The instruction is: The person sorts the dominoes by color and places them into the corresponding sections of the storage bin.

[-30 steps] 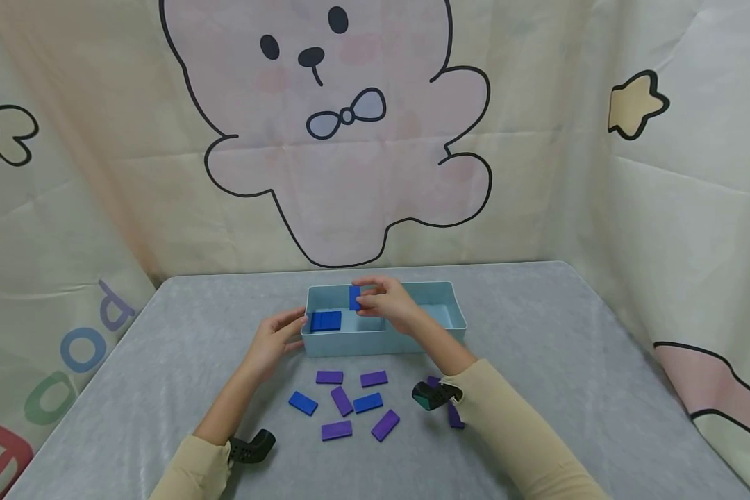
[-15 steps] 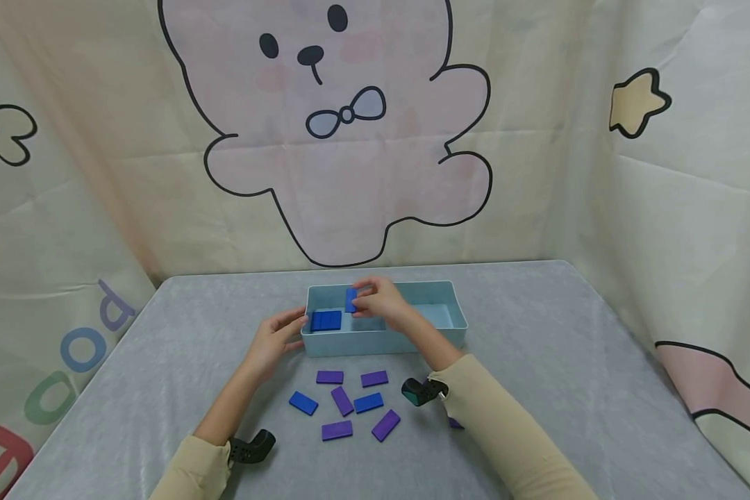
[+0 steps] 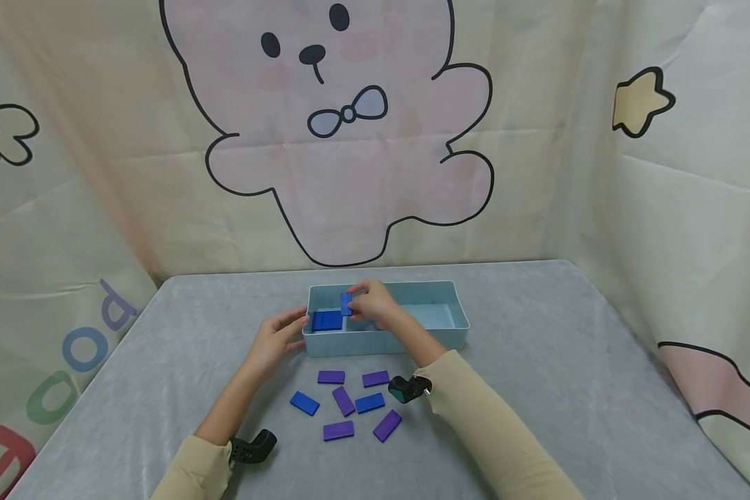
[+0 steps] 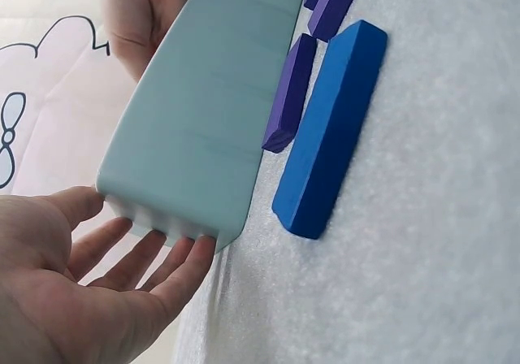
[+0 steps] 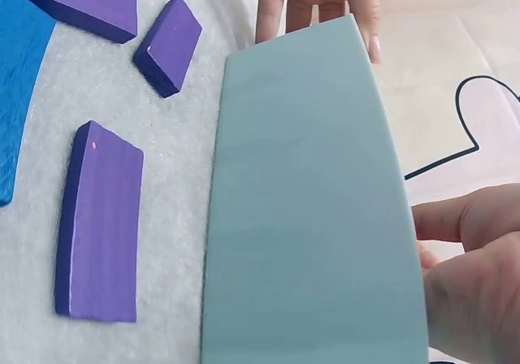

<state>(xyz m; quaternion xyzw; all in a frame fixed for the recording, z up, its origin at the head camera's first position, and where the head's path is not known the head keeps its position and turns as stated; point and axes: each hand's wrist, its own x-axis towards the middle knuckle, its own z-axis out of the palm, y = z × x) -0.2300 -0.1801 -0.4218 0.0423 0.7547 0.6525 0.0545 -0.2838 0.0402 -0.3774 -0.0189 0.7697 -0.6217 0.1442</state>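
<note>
Blue tile [image 3: 346, 303], head view: pinched by right hand [image 3: 372, 304] over light-blue box [image 3: 412, 339] on counter [image 3: 537, 361]. Left wrist view: left hand [image 4: 89, 291], fingers straight, touches box end. Right wrist view: grip hidden behind box wall.

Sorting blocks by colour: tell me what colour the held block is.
Blue rectangular block, clearest in head view.

Through the right wrist camera I saw the pale teal box wall [image 5: 313, 210] filling the middle, my right hand [image 5: 471, 275] at its lower right, my left hand's fingers [image 5: 313, 2] touching its far end, and purple blocks [image 5: 97, 222] on the grey counter [image 5: 175, 185] beside it.
</note>
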